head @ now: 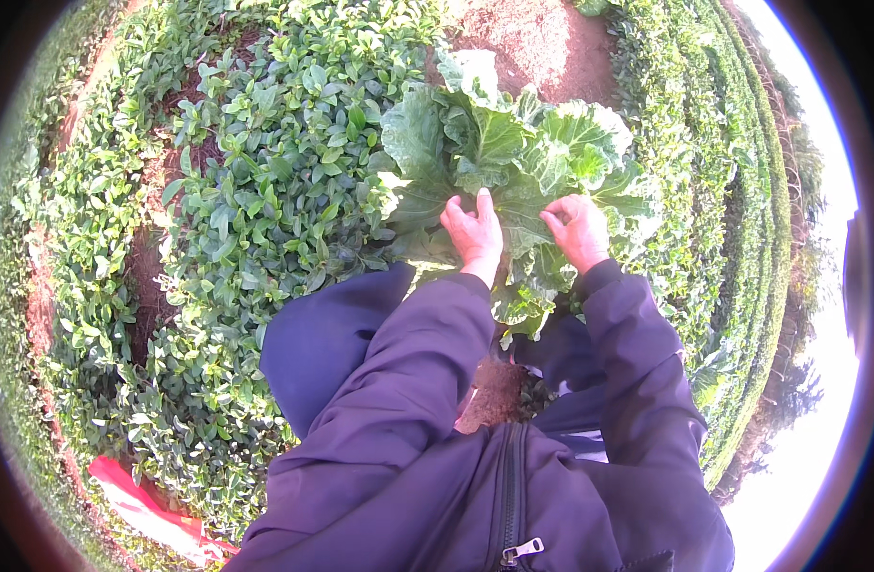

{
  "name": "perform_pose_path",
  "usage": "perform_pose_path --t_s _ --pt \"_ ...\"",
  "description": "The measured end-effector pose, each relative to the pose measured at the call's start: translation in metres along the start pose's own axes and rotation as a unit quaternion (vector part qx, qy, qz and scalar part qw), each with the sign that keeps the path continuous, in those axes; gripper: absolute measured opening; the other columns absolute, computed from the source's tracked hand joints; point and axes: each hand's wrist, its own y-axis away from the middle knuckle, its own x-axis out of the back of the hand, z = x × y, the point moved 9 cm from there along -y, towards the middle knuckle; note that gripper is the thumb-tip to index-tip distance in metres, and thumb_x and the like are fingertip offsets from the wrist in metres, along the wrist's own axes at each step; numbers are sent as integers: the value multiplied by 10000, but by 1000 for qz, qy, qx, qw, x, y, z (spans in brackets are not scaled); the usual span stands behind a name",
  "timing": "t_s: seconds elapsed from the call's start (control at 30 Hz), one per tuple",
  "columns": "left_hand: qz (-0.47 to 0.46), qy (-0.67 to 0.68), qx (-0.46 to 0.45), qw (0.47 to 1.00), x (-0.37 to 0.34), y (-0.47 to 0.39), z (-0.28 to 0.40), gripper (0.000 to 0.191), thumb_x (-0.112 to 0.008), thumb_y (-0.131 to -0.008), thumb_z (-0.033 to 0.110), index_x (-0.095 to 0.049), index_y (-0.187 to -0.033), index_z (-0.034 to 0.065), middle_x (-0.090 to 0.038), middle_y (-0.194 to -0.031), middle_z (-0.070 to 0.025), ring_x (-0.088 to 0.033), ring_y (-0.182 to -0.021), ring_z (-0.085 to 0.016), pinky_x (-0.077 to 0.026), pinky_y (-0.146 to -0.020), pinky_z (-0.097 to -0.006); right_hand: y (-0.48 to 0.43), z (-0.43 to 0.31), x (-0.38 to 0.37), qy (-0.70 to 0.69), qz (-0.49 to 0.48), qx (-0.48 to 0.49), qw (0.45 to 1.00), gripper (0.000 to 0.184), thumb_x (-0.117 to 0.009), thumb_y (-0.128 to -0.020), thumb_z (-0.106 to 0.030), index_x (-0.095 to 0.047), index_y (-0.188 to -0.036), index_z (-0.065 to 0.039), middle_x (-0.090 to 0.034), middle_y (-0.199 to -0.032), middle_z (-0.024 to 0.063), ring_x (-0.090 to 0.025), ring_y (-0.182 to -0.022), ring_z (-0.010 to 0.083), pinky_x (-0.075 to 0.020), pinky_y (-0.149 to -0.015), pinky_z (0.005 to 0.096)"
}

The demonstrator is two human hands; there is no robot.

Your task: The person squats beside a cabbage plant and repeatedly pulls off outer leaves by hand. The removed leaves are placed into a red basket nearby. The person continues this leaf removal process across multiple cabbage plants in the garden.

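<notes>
A large leafy green plant (498, 136), cabbage-like with broad crinkled leaves, grows directly before me. My left hand (476, 232) is over its lower leaves, thumb raised and apart from the curled fingers. No held thing shows in that hand. To the right, my right hand (581, 230) is bent over the leaves, thumb and fingertips close together. Whether a leaf edge is pinched there is too unclear to tell. Between and below my wrists hang more ruffled leaves (526, 304) of the plant.
Dense rows of glossy-leaved shrubs (287, 164) flank me on the left, with more shrub rows (694, 143) on the right. Reddish bare soil (544, 43) lies beyond the plant. My bent knee (330, 343) is close to the left shrubs. A red strip (147, 511) lies at lower left.
</notes>
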Motion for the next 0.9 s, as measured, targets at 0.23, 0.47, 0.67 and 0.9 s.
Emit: perform_pose_path --t_s 0.23,0.47,0.67,0.9 --pt "-175 60 136 973 -8 -48 -16 1053 -448 -926 946 -721 -1338 17 -762 -1172 -134 -660 -1138 -244 -492 -998 -366 36 -76 -3 11 15 195 981 217 -748 -830 -49 -760 -1041 -99 -665 -1025 69 -616 -1005 304 -492 -907 437" --pt "-316 180 198 910 12 -59 -12 959 -474 -973 878 -581 -1558 126 -694 -1431 -101 -660 -1254 -261 -479 -1085 -418 46 -143 -48 -2 -42 194 980 690 -703 -847 -56 -552 -1519 -86 -512 -1526 225 -546 -1350 408 -452 -1112 506" --pt "-337 185 198 902 21 -78 -40 918 -477 -993 850 -583 -1557 134 -699 -1425 -80 -665 -1241 -252 -482 -1069 -402 59 -160 -67 -74 -90 184 976 847 -789 -836 -109 -452 -1613 -96 -402 -1629 289 -479 -1459 450 -433 -1178 542" --pt "-305 123 158 931 6 -95 -20 870 -480 -1016 817 -585 -1555 143 -706 -1418 -55 -670 -1225 -241 -486 -1049 -384 43 -128 -26 -188 -110 174 960 694 -767 -862 -85 -539 -1517 -122 -375 -1630 324 -483 -1443 510 -448 -1177 560"
